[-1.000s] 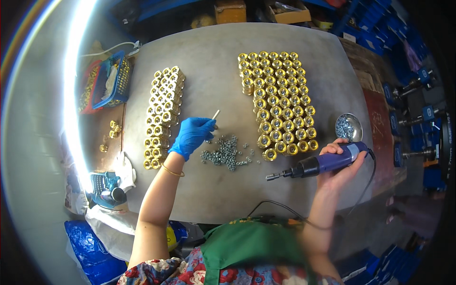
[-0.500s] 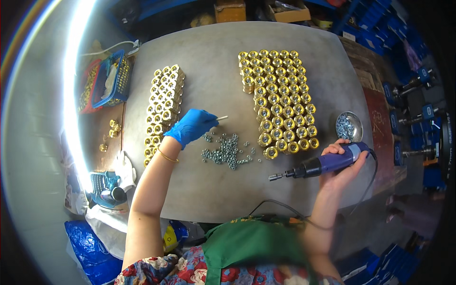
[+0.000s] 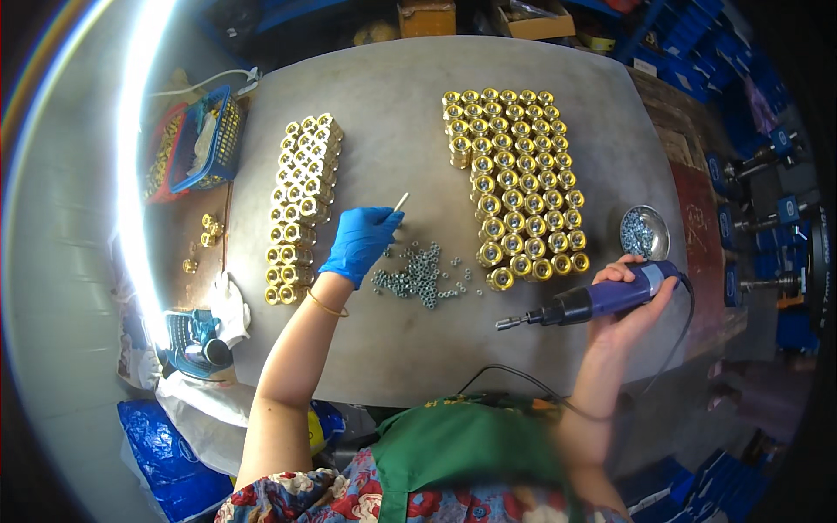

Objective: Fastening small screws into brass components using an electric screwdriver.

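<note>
In a blue glove, my left hand (image 3: 361,244) is closed around a thin pale stick (image 3: 401,202) whose tip points away from me. Just to the right of its fingers lies a loose pile of small grey nuts (image 3: 423,277) on the table. My right hand (image 3: 629,301), bare, grips a purple electric screwdriver (image 3: 602,299). Its socket bit (image 3: 513,322) points left, clear of the parts. On the left stands a block of brass fittings (image 3: 301,187); a larger block of brass fittings (image 3: 523,183) stands in rows on the right.
A metal bowl of nuts (image 3: 645,234) sits at the table's right side. The screwdriver's black cord (image 3: 514,370) loops along the near edge of the grey table (image 3: 392,96). Left of the table are a blue basket (image 3: 218,144), a few brass pieces (image 3: 210,229) and a white glove (image 3: 229,309).
My left hand has shifted slightly right and toward me, and the stick has turned from nearly level to pointing more away from me. My right hand and the screwdriver have barely moved.
</note>
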{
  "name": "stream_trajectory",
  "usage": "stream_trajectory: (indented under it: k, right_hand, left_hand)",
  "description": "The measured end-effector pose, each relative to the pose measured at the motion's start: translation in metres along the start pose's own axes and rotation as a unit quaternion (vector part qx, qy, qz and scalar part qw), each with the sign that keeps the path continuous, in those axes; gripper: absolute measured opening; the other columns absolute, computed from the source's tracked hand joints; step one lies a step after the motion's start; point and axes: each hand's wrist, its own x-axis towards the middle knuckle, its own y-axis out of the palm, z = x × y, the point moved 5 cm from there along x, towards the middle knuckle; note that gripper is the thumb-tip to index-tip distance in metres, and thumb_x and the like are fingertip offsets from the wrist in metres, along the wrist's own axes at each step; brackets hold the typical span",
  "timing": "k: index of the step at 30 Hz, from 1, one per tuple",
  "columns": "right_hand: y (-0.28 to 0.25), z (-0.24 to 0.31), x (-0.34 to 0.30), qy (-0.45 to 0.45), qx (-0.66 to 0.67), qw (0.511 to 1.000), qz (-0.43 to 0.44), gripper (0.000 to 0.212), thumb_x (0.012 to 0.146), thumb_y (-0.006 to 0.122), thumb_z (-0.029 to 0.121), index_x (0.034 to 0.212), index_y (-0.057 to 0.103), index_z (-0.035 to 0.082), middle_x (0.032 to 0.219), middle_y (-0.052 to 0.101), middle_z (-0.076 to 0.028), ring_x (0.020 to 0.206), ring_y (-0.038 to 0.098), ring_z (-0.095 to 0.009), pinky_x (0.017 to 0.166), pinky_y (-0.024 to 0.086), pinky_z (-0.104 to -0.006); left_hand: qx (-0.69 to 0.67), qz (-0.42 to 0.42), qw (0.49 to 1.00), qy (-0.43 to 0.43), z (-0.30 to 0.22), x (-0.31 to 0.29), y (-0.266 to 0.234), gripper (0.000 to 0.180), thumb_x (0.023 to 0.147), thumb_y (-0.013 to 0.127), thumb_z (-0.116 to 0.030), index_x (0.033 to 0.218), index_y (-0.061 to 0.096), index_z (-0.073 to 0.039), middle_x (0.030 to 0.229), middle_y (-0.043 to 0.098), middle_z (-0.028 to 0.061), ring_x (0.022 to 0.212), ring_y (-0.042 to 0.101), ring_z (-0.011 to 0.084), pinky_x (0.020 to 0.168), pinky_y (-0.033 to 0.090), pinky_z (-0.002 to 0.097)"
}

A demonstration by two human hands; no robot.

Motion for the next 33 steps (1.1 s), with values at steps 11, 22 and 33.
stream_trajectory:
  k: [11, 22, 33]
  right_hand:
    - [0.004, -0.007, 0.0, 0.021, 0.002, 1.0, -0.001, 0.048, 0.079, 0.057, 0.05, 0.092, 0.048, 0.004, 0.085, 0.049, -0.007, 0.062, 0.047, -0.013, 0.061, 0.043, -0.0262]
    - [0.007, -0.006, 0.005, 0.015, -0.024, 0.999, 0.022, 0.049, 0.08, 0.057, 0.049, 0.094, 0.048, 0.003, 0.086, 0.049, -0.007, 0.063, 0.047, -0.013, 0.061, 0.043, -0.0261]
    - [0.009, -0.001, -0.001, 0.01, -0.01, 1.0, 0.016, 0.048, 0.081, 0.055, 0.049, 0.093, 0.048, 0.003, 0.085, 0.05, -0.007, 0.062, 0.048, -0.013, 0.06, 0.043, -0.0262]
  left_hand:
    - [0.236, 0.138, 0.94, 0.205, -0.019, 0.01, -0.007, 0.021, 0.079, 0.06, -0.021, 0.088, 0.064, -0.004, 0.077, 0.061, 0.0177, 0.068, 0.058, 0.0354, 0.062, 0.047, 0.0372]
    - [0.228, -0.134, 0.955, 0.135, 0.007, 0.008, -0.13, 0.022, 0.079, 0.064, -0.023, 0.08, 0.059, -0.002, 0.07, 0.058, 0.0144, 0.065, 0.057, 0.0276, 0.06, 0.044, 0.0337]
    - [0.428, -0.105, 0.873, 0.208, 0.005, 0.0, -0.104, 0.041, 0.071, 0.069, -0.026, 0.102, 0.049, -0.008, 0.094, 0.055, 0.013, 0.083, 0.056, 0.033, 0.067, 0.045, 0.0411]
